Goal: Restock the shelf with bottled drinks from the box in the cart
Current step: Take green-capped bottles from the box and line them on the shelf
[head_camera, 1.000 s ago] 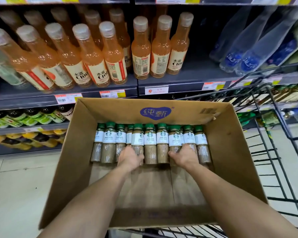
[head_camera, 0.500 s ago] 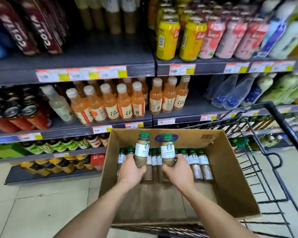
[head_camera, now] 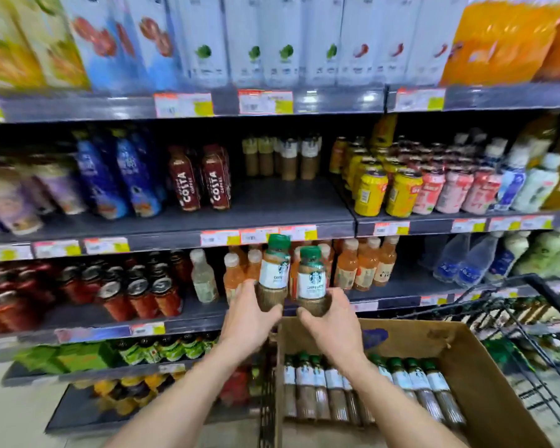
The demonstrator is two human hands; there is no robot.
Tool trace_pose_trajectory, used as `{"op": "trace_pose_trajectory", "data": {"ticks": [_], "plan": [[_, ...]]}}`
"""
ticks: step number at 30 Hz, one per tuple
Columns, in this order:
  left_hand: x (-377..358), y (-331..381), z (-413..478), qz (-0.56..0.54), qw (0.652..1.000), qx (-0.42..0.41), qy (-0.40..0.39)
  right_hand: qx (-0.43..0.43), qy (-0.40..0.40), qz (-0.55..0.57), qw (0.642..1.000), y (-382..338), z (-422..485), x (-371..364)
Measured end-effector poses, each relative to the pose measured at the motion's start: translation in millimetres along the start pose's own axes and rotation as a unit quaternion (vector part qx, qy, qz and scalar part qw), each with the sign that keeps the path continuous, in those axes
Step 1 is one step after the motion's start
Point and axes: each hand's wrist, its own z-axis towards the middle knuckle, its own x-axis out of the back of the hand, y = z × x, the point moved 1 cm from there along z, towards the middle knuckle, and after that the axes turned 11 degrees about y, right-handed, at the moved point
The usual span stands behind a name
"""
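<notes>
Left hand and right hand each hold a green-capped Starbucks latte bottle, left bottle and right bottle, fingers curled round the base, above the cardboard box.

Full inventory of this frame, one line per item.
Left-hand bottle: one, green cap, white label, brown drink; raised before the shelves.
Right-hand bottle: one, same colours; beside it.
Boxed bottles: one row, partly hidden by arms, same colours; in the box.
Cardboard box: one, brown; in the cart.
Cart: one, black wire; right edge.
Shelved coffee bottles: about four, blurred, brown; back of middle shelf.
Costa bottles: two in front, dark red; middle shelf.
Yellow cans: two in front; middle shelf, right.
Pink cans: several; right of the yellow cans.
Orange bottles: several, white caps; shelf below.
White cartons: several; top shelf.
Left hand: one; grips left-hand bottle's base.
Right hand: one; grips right-hand bottle's base.
</notes>
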Motion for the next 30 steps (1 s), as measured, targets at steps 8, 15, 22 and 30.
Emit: {"op": "trace_pose_trajectory", "data": {"ticks": [8, 15, 22, 30], "plan": [[42, 22, 74, -0.052, 0.995, -0.042, 0.071, 0.069, 0.029, 0.043, 0.996, -86, 55, -12], [37, 41, 166, -0.050, 0.989, -0.077, 0.115, 0.084, 0.047, 0.039, 0.995, -124, 155, -30], [0, 32, 226, 0.002, 0.994, -0.038, 0.106, 0.052, 0.012, 0.009, 0.999, -134, 249, -85], [-23, 24, 255, -0.020, 0.991, -0.061, 0.114, 0.067, -0.012, -0.045, 0.997, -130, 310, -136]]}}
